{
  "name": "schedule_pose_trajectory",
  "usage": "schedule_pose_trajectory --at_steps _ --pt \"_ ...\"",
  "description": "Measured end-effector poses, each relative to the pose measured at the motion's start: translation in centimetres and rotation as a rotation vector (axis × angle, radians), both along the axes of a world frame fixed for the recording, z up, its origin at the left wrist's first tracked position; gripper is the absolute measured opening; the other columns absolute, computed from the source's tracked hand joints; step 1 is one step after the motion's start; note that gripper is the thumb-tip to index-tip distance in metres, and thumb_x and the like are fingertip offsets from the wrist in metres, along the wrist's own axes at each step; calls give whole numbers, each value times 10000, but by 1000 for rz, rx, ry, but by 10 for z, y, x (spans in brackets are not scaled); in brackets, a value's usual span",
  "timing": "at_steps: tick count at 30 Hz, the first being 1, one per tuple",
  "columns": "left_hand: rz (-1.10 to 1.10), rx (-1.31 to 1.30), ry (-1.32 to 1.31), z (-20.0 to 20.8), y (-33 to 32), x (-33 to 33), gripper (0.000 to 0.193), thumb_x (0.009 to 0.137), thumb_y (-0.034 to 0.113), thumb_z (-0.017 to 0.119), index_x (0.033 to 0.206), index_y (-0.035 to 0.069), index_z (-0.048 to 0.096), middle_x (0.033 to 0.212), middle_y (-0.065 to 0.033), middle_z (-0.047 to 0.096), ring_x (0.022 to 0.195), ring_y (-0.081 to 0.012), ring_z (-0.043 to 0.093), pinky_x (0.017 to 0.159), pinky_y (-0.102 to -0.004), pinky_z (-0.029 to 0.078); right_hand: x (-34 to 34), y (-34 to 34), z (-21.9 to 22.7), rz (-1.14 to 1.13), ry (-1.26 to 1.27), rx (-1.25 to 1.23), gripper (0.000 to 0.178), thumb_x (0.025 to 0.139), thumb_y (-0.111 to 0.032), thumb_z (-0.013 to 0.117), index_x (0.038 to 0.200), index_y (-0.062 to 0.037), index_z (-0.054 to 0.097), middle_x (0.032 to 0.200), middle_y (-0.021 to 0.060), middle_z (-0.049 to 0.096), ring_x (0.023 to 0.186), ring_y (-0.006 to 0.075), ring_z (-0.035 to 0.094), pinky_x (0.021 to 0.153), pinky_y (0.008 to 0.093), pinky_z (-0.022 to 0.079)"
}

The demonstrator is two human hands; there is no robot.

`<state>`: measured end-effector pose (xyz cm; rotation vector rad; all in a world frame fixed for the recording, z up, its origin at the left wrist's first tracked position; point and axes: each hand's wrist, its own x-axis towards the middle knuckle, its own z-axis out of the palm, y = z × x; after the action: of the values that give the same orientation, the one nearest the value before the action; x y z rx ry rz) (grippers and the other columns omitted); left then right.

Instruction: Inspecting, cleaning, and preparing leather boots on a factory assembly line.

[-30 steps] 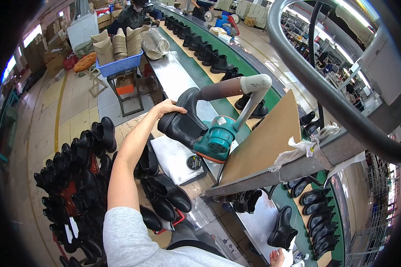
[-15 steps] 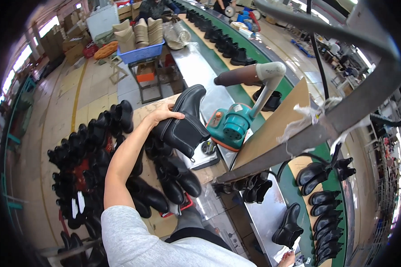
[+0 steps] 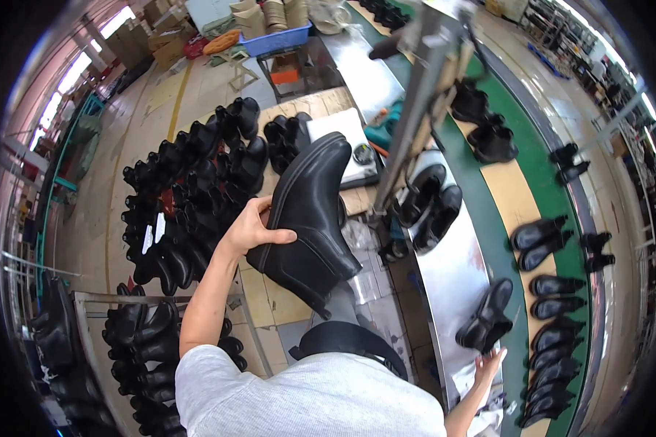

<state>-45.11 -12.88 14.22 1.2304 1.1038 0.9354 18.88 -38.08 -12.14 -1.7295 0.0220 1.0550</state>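
The left hand (image 3: 251, 227) grips a black ankle boot (image 3: 310, 218) by its shaft, held in the air near centre of view, toe pointing to 1 o'clock. The right hand (image 3: 488, 364), at 5 o'clock, is open w/ fingers spread, just below another black boot (image 3: 486, 317) on the metal table (image 3: 444, 269). Many black boots (image 3: 182, 189) lie at 10 o'clock on the floor.

The left hand (image 3: 251, 229) has carried the black ankle boot (image 3: 310, 218) away from the teal power tool (image 3: 381, 131) and down toward the person's body (toe now tipped upward). The right hand (image 3: 488, 364), earlier barely visible, now reaches up beside another black boot (image 3: 486, 317) on the metal bench (image 3: 444, 269).
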Motion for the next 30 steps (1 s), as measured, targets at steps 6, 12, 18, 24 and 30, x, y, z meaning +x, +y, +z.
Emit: schedule_pose_trajectory --at_steps 6,12,18,24,30 --pt "-133 -228 30 1 -27 110 496 606 66 787 1018 -88 558 908 -87 618 790 -120 595 744 -243 486 -48 50 20 195 33 21 825 757 -722 408 1387 -207 273 1426 -13 268 1270 198 282 849 446 368" --pt "-294 -351 52 -18 -8 223 549 684 200 762 1052 -128 518 940 -139 608 793 -178 613 740 -276 504 -45 66 -18 121 -53 113 765 829 -638 391 1264 -11 446 1241 96 490 1126 202 441 929 356 333" --pt "-441 -965 -726 -81 23 359 462 915 365 415 1168 -13 500 1069 -156 600 938 -280 603 852 -404 482 -45 87 -4 159 -174 18 700 866 -572 392 1152 53 522 1053 121 593 938 188 543 817 310 414" --pt "-347 -1122 -810 -141 56 441 453 891 314 357 1161 -39 443 1053 -269 501 930 -388 529 819 -505 475 -64 103 0 114 -137 53 663 820 -568 500 984 65 609 902 141 642 826 219 617 734 314 485" --pt "-332 -1141 -711 -145 72 458 468 899 357 364 1167 -18 442 1084 -243 500 988 -377 515 848 -524 462 -61 126 54 -284 551 469 434 881 -447 469 1076 -74 570 969 51 641 858 170 628 743 351 526"
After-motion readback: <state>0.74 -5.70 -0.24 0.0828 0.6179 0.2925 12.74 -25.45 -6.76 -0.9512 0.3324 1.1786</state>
